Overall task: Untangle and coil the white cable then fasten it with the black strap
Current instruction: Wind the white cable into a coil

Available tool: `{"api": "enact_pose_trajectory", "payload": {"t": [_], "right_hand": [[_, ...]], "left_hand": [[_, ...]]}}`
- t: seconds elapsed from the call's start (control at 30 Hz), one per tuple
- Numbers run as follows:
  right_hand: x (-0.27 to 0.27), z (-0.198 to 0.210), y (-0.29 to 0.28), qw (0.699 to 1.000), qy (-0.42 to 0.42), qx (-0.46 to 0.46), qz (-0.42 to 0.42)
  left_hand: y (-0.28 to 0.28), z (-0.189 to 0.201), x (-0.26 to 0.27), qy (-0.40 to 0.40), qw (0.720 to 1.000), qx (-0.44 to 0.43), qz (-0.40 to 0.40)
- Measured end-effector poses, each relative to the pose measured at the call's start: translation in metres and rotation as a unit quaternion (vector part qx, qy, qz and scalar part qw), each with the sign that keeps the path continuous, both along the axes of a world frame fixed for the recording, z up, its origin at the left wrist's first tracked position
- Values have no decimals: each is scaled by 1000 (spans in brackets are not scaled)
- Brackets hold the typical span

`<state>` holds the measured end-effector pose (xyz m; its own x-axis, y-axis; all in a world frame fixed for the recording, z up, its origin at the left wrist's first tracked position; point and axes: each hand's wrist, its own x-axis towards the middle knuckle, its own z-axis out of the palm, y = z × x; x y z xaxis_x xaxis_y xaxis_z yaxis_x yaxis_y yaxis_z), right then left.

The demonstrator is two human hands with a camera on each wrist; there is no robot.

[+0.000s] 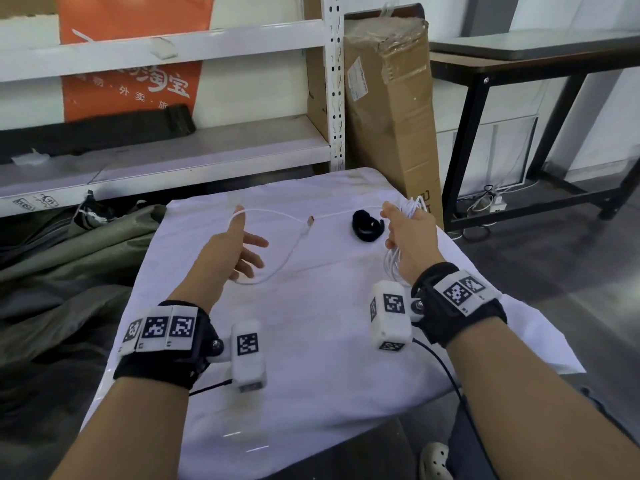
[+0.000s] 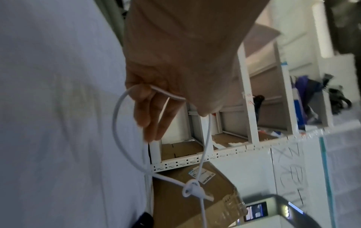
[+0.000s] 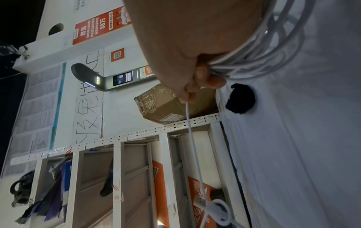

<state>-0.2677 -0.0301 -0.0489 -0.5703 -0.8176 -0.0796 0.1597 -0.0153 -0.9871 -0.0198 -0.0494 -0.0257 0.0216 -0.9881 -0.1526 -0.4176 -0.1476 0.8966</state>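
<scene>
White cable (image 2: 114, 117) drapes over the left hand's (image 2: 175, 69) loosely straight fingers (image 2: 148, 117), apparently knotted near its plug (image 2: 205, 195).

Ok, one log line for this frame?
phase: coiling; right hand: grips coiled white cable; left hand: open, loose cable draped over fingers; black strap: on white cloth, unused

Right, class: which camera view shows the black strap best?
The head view: the black strap lies curled and whole on the white cloth. The right wrist view shows a dark shapeless blob; the left wrist only a sliver at the edge.
</scene>
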Motion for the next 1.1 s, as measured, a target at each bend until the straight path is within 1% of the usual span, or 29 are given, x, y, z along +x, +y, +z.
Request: {"api": "enact_pose_trajectory", "payload": {"t": [0.03,0.07,0.13,0.2,0.23,0.3,0.37,0.43,0.5,0.63,0.7,0.8,0.9,0.97,1.03,1.1], "right_hand": [[1,1,1,1000,5,2,10],[3,1,1,1000,13,7,21],[8,3,3,998,24,23,48],[12,5,5,997,14,24,77],[15,6,6,996,7,19,89],[18,7,7,994,0,13,107],[21,8,8,993,-2,9,117],[22,8,9,993,-10,7,120],[21,7,8,993,-18,7,117],[18,7,5,995,-38,9,89],[16,7,4,996,-54,4,74],[15,6,3,996,-63,2,69],[16,4,3,995,-60,0,84],[16,3,2,994,-55,8,93],[16,3,2,994,-54,10,99],[18,3,3,993,-52,8,105]], "left_hand": [[1,0,-1,40,999,32,-16],[3,-1,-1,59,996,54,-33],[7,-3,-1,50,994,77,-65],[9,-5,-3,40,990,86,-101],[10,-5,-4,51,987,91,-120],[12,-4,-9,110,974,104,-166],[13,-1,-15,171,955,112,-215],[13,0,-20,197,941,119,-247],[13,0,-22,182,941,119,-261],[15,0,-21,60,954,81,-281],[14,-3,-19,21,960,78,-267],[10,-6,-19,3,976,58,-211],[7,-9,-19,2,991,-15,-134],[4,-10,-17,48,994,-44,-93],[3,-9,-17,133,987,-23,-85],[3,-7,-17,240,966,18,-88]]}}
